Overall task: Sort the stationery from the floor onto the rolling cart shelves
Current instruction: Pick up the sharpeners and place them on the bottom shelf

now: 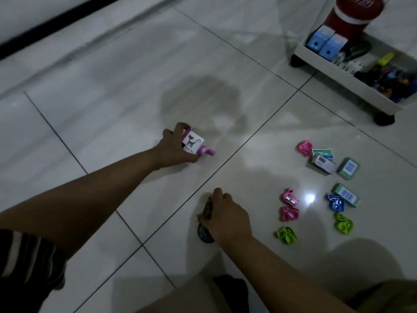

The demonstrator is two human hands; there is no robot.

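mid-frame, my left hand (174,146) curls around a pink cat-labelled item (195,143), lifting it for sorting. lower centre, my right hand (225,216) grips a dark object (206,222). the cart (338,71) waits upper right, small stationery (322,163) beside it.

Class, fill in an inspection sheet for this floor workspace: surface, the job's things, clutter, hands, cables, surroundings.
Surface: glossy pale tiled floor with dark grout lines and a bright light reflection.
Job's things: pink cat-label item in the left hand's grip; dark item under the right hand, identity unclear; pink, green and blue sharpeners and small boxes grouped on the floor at right; white rolling cart, its shelf already holding blue boxes and pens.
Clutter: nothing seen.
Hands: left hand grips the pink item; right hand holds the dark item.
Cables: nothing seen.
Surroundings: red container on the cart; dark strip upper left.
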